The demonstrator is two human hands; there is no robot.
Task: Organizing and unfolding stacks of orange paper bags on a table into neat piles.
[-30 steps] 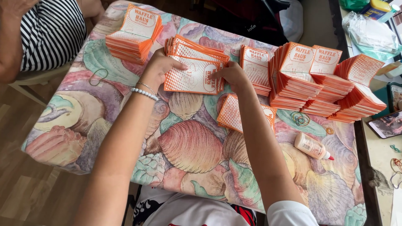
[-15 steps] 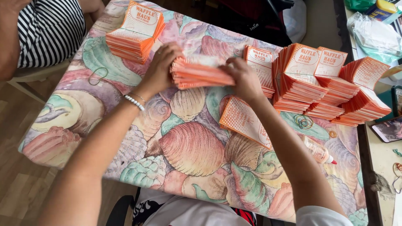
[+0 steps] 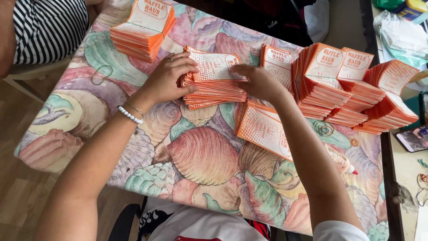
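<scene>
Both hands clasp one stack of orange paper bags (image 3: 214, 85) lying on the shell-patterned tablecloth (image 3: 200, 156): the left hand (image 3: 167, 78) grips its left end, fingers curled over the top, and the right hand (image 3: 258, 82) presses its right end. More bag stacks (image 3: 339, 85) sit just to the right, another stack (image 3: 140, 29) up left

Both hands press in on a stack of orange-and-white paper sleeves (image 3: 214, 85) near the middle of the table (image 3: 200, 156), whose cloth shows seashells. The left hand (image 3: 167, 78) grips the stack's left side, and the right hand (image 3: 258, 82) holds its right end. Another stack (image 3: 142, 29) sits at the far left corner. More piles (image 3: 347, 87) crowd the far right edge. A small bottle (image 3: 341, 160), possibly glue, lies near the right edge.
</scene>
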